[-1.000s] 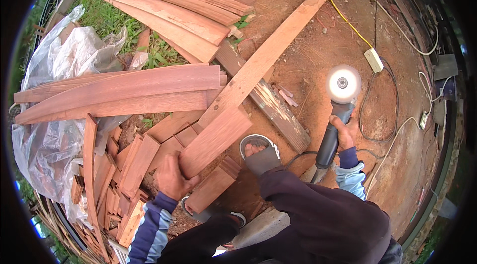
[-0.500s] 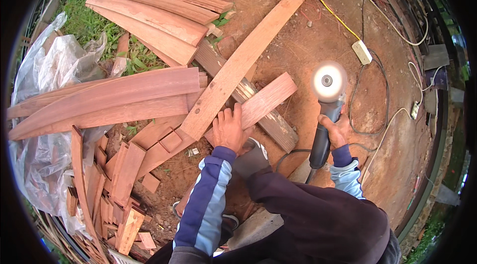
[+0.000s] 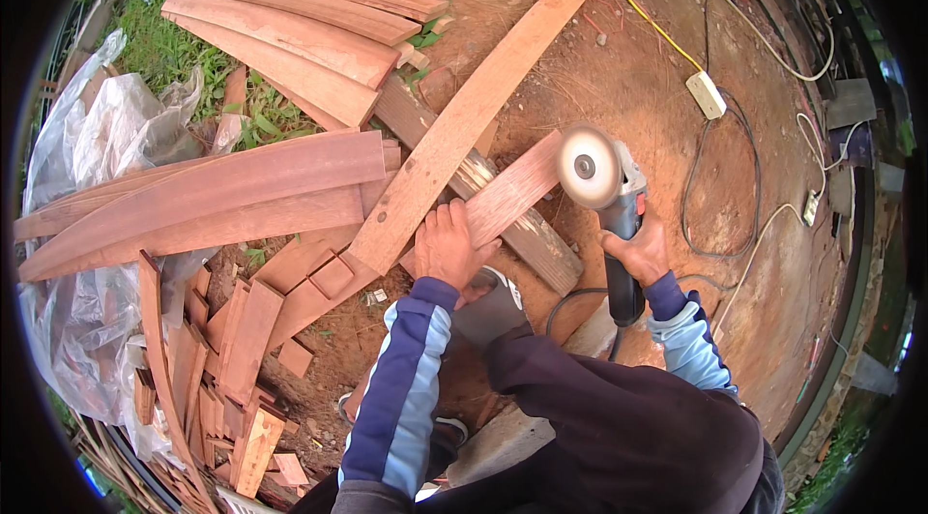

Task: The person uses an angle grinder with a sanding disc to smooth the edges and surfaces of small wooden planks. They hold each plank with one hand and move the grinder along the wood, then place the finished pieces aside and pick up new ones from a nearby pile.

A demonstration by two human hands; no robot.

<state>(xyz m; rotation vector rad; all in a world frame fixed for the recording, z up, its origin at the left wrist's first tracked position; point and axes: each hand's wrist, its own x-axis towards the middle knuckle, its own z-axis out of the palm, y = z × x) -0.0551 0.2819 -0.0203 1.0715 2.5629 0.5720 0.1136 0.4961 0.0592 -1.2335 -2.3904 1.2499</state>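
Note:
My right hand is wrapped round the body of an angle grinder. Its pale round disc is at the far right end of a short reddish wooden board, overlapping the end in this view. My left hand grips the near end of that board, fingers over its top face. The board lies slanted across a rough timber beam on the ground. My foot is beside the board's near end, just under my left hand.
A long plank runs from beside my left hand to the top. Stacks of curved boards and offcuts lie at the left, by clear plastic sheeting. A white power strip and looped black cable lie at the right.
My right hand has brought the grinder leftward, so its disc has come from clear of the board to the board's end. My left hand stays on the board.

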